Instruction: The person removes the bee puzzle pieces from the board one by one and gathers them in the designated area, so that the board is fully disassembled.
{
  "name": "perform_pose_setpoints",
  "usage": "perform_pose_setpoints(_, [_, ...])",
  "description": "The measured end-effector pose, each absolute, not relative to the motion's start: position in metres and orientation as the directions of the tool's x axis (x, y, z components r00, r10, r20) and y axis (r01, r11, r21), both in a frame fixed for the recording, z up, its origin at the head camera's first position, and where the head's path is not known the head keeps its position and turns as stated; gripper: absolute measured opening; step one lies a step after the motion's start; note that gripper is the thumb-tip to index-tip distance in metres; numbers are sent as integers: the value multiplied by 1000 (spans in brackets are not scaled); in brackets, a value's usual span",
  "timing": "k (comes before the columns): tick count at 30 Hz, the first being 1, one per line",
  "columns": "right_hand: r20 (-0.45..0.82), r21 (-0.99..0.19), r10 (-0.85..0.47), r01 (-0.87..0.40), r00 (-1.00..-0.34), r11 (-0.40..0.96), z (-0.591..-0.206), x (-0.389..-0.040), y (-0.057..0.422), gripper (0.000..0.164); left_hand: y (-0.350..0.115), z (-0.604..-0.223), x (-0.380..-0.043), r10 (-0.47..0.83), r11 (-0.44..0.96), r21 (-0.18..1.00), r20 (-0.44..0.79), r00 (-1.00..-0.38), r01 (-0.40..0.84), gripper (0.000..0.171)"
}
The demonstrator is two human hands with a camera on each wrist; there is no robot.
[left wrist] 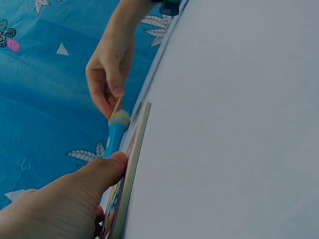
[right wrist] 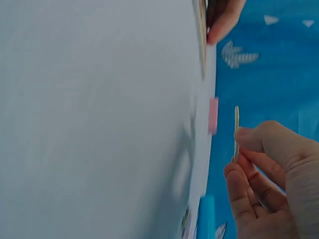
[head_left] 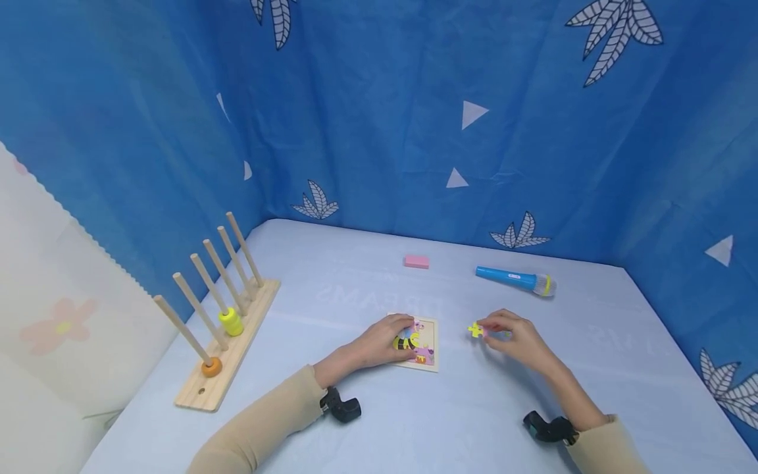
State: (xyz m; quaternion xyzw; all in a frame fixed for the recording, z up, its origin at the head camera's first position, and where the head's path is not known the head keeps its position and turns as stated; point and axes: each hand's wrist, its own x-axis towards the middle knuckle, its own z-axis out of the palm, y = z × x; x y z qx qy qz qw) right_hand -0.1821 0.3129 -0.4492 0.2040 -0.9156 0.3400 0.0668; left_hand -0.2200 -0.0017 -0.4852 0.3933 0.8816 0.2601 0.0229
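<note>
In the head view a small wooden jigsaw puzzle board (head_left: 430, 342) with a bee picture lies on the table. My left hand (head_left: 379, 341) grips it from the left side, its thumb (left wrist: 112, 169) on the picture near the edge and its fingers over the far part. Part of the picture is hidden beneath that hand. To the right, my right hand (head_left: 521, 337) pinches a yellow puzzle piece (head_left: 476, 330) between thumb and fingers. The right wrist view shows this piece (right wrist: 237, 132) edge-on, raised off the table. Another colourful piece (head_left: 505, 334) shows partly behind the right hand.
A wooden peg stand (head_left: 254, 316) on the left carries yellow rings (head_left: 231, 322) and an orange ring (head_left: 211, 367). Farther back lie a pink block (head_left: 416, 262) and a blue toy microphone (head_left: 512, 278). A blue curtain (head_left: 379, 131) hangs behind the table.
</note>
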Motion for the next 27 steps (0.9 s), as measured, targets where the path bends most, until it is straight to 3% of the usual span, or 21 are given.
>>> perform_pose_setpoints(12, [95, -568, -203, -221, -975, 793, -455, -166, 362, 27, -1, -484, -220, 703, 557, 477, 165, -692, 680, 66])
perform_pose_setpoints(22, [108, -520, -273, -288, -956, 804, -453, -166, 359, 28, -2, -484, -219, 707, 541, 494, 171, -686, 681, 65])
perform_pose_setpoints(27, [137, -562, -293, -318, -946, 764, -447, -172, 342, 32, -2, -487, -220, 710, 536, 486, 182, -680, 690, 66])
